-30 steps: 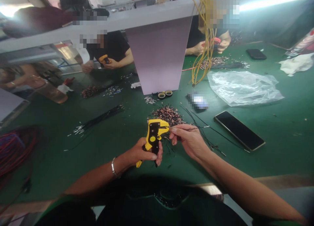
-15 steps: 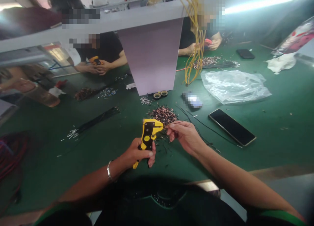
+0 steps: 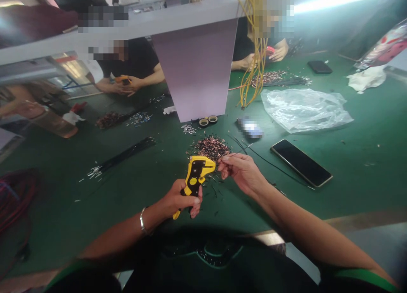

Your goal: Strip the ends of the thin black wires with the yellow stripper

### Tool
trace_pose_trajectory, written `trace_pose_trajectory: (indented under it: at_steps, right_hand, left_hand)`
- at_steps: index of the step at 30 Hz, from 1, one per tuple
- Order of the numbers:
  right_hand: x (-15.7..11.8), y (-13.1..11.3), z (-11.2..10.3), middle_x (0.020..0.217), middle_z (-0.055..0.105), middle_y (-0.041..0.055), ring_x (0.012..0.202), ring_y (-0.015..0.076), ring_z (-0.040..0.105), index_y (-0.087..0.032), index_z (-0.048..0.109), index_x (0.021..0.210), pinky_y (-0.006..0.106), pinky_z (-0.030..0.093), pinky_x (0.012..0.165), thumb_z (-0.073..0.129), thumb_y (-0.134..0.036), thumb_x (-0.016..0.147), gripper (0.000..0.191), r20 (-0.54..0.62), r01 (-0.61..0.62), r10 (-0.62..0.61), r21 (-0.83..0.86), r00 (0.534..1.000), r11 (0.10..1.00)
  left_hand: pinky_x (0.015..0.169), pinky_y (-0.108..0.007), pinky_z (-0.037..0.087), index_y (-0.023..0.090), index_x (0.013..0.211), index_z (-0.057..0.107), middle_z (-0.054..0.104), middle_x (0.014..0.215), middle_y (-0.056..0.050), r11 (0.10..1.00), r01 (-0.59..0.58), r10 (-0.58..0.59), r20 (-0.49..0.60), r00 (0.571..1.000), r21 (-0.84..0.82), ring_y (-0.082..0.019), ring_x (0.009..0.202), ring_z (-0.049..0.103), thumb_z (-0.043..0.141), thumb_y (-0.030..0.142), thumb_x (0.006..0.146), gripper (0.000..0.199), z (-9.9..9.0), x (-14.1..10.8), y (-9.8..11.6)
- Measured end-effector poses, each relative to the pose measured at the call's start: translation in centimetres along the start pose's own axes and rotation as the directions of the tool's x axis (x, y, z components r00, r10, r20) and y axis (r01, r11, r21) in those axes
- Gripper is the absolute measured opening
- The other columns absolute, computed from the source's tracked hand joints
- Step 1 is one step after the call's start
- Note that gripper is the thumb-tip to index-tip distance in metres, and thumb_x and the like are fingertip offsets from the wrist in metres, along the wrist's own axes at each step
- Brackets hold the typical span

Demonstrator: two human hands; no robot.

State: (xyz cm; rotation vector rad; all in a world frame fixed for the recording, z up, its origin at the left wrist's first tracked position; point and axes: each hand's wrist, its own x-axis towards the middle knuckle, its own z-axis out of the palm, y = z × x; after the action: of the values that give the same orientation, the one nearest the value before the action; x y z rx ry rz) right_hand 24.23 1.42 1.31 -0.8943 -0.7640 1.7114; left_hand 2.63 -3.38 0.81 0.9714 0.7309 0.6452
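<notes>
My left hand (image 3: 187,197) is wrapped round the handles of a yellow and black wire stripper (image 3: 196,174), held upright with its jaws toward the right. Just beside those jaws, my right hand (image 3: 240,170) is closed in a pinch on a thin dark wire, mostly hidden by the fingers. Whether the wire's end touches the jaws I cannot tell. Behind the tool lies a heap of short black and copper-coloured wire scraps (image 3: 211,146). A few loose black wires (image 3: 276,171) stretch across the table behind my right hand.
On the green table (image 3: 121,216) lie a phone (image 3: 301,163), a clear plastic bag (image 3: 305,108), tape rolls (image 3: 208,121) and a black wire bundle (image 3: 124,157). Yellow wires (image 3: 251,81) hang from a shelf (image 3: 127,26). Two co-workers' hands (image 3: 127,86) work across the table.
The wire stripper has shifted slightly right and tilted, its head now closer to my right fingers. My right hand stays nearly in place, still pinching.
</notes>
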Motion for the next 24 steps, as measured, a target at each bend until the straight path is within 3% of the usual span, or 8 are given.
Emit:
trace_pose_trajectory:
  at_steps: [7,15,24]
  right_hand:
    - [0.2,0.2,-0.3,0.058,0.072,0.0039,0.041,0.0108,0.058,-0.014,0.074,0.065,0.023,0.048,0.045,0.078,-0.025,0.068,0.012,0.017,-0.011,0.01,0.013,1.0,1.0]
    - [0.3,0.4,-0.3,0.057,0.071,0.0033,0.041,0.0109,0.058,-0.015,0.072,0.063,0.024,0.048,0.043,0.079,-0.026,0.067,0.013,0.003,0.0,0.0,0.008,1.0,1.0]
    - [0.4,0.5,-0.4,0.058,0.071,0.003,0.04,0.0108,0.058,-0.015,0.073,0.064,0.023,0.048,0.043,0.078,-0.025,0.067,0.011,0.006,-0.001,0.001,0.019,1.0,1.0]
  left_hand:
    - [0.045,-0.026,0.047,0.012,0.077,0.058,0.054,0.05,0.004,0.999,0.024,-0.025,-0.014,1.0,-0.026,-0.01,0.042,0.05,0.07,0.016,0.069,0.015,0.4,0.0,0.1]
    - [0.046,-0.028,0.048,0.011,0.081,0.06,0.055,0.054,0.002,0.998,-0.038,0.037,-0.024,0.999,-0.051,-0.011,0.044,0.052,0.072,0.018,0.072,0.017,-0.3,0.2,-0.5]
    - [0.048,-0.029,0.049,0.011,0.085,0.061,0.056,0.057,0.001,0.997,-0.061,0.062,0.03,0.998,-0.044,-0.012,0.047,0.053,0.073,0.019,0.075,0.018,-0.7,0.4,-0.7]
